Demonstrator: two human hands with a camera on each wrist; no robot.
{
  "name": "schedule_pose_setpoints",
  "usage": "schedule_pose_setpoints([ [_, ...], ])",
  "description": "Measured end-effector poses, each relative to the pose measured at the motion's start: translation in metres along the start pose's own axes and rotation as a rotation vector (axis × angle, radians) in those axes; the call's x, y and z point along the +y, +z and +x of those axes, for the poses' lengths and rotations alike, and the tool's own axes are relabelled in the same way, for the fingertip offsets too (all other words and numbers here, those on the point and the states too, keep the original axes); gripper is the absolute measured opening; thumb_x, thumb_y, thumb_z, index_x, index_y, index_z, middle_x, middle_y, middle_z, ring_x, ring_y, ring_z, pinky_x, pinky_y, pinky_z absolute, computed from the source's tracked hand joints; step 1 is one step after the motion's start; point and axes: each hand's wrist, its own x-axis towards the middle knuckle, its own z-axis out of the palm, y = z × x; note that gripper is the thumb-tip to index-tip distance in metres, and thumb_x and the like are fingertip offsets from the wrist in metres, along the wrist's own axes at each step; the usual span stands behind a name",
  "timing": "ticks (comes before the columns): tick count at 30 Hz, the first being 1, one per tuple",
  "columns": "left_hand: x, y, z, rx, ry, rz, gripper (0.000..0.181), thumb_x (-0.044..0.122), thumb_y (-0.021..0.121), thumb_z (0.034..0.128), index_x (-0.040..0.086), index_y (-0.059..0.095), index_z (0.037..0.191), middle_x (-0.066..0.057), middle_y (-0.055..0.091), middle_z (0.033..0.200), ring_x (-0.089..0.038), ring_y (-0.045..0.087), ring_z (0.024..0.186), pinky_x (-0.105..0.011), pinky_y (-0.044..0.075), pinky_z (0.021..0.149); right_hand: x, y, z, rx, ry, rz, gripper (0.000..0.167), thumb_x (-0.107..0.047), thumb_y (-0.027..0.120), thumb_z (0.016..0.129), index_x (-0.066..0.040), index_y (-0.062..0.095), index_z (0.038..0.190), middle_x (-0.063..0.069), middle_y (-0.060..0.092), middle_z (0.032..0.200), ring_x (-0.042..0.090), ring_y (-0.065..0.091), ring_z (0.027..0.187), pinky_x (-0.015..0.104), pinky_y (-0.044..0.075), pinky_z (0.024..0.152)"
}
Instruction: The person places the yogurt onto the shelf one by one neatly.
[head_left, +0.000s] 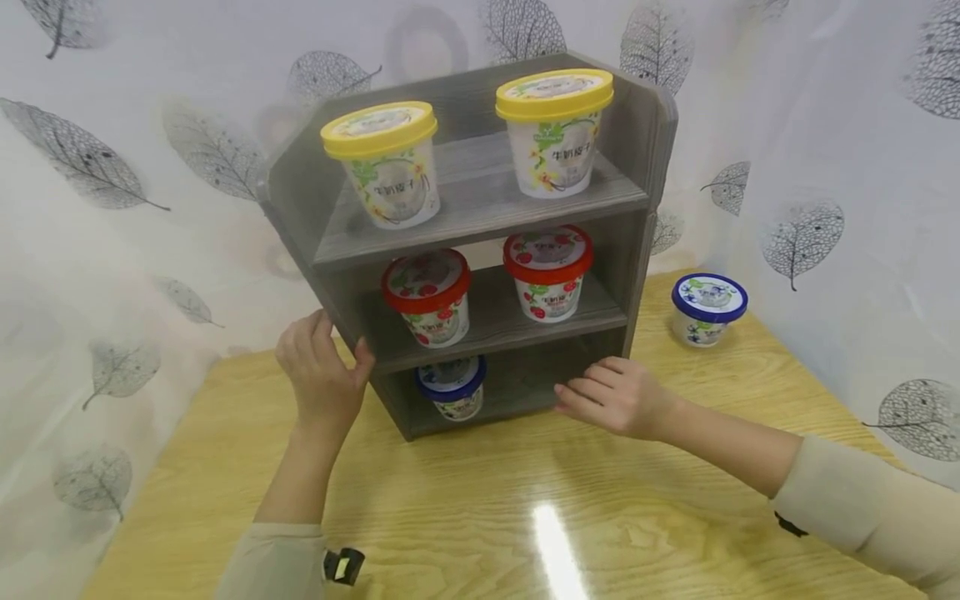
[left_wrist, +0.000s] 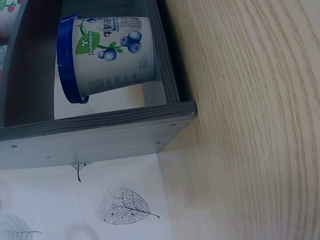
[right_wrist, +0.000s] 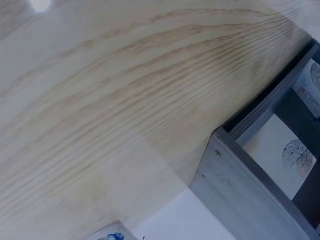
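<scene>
A grey wooden shelf (head_left: 480, 208) with three tiers stands on the table. My left hand (head_left: 322, 375) is at its left side panel, thumb apart from the fingers; whether it touches the panel I cannot tell. Before the lower right corner hovers my right hand (head_left: 618, 398), fingers loosely bent and holding nothing. On the bottom tier, a blue-lidded cup (head_left: 457, 400) stands at the left; the left wrist view shows blueberries on this cup (left_wrist: 112, 55). Two red-lidded cups, left (head_left: 435, 321) and right (head_left: 551, 292), occupy the middle tier. Above are two larger yellow-lidded cups, left (head_left: 393, 187) and right (head_left: 555, 150).
Right of the shelf, another blue-lidded cup (head_left: 701, 329) stands on the wooden table (head_left: 465, 517). Its edge shows low in the right wrist view. A pale sheet with leaf prints (head_left: 135, 275) hangs behind and beside the table.
</scene>
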Motion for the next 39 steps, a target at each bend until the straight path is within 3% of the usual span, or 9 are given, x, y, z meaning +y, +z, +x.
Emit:
schedule_pose_setpoints([
  [24,0.000,-0.003,0.000,-0.029,-0.012,-0.009,0.039,0.017,0.053,0.0783,-0.008,0.050,0.108,-0.024,0.050,0.100,-0.042,0.043,0.094,-0.054,0.028,0.080,0.023,-0.022,-0.033,0.016,-0.059,0.021,0.030,-0.022,0.056,0.093,-0.005,0.069,0.072,0.000,0.061,0.057,0.011,0.049,0.043,0.026,0.040,0.041],
  [39,-0.002,-0.002,-0.001,-0.029,0.002,0.001,0.039,0.017,0.053,0.0786,-0.008,0.048,0.108,-0.024,0.048,0.100,-0.042,0.041,0.093,-0.054,0.027,0.079,0.043,-0.031,-0.072,-0.033,0.045,-0.002,0.033,-0.026,0.055,0.094,-0.005,0.068,0.072,0.001,0.062,0.059,0.014,0.052,0.044,0.028,0.040,0.040],
])
